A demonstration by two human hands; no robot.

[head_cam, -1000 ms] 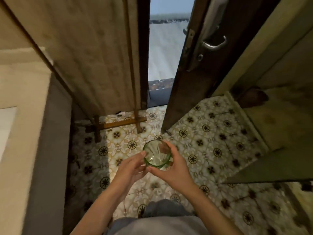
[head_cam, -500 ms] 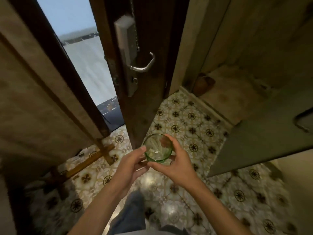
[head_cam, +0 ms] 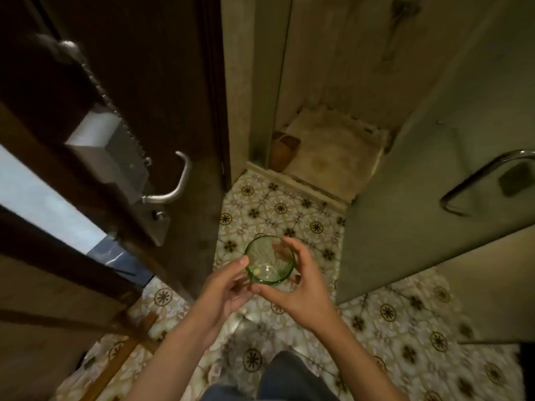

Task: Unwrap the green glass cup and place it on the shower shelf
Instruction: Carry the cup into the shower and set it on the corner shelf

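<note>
Since a moment ago the view has swung from the door toward the shower stall; both hands have kept the green glass cup (head_cam: pixel 269 260) upright between them. Right hand (head_cam: pixel 301 287) fingers curl round its far wall, left hand (head_cam: pixel 224 286) thumb at the near rim. Carry it level, grip low; no shelf shows yet

There is one view only, from a wide-angle camera worn on the person's head. It looks forward and steeply down, so the patterned floor (head_cam: pixel 278 209) fills the middle and the person's own forearms rise from the bottom edge. The hands are close below the lens, near the centre. The wide lens bends the dark door (head_cam: pixel 150 82) at the left and the walls at the right outward.
</note>
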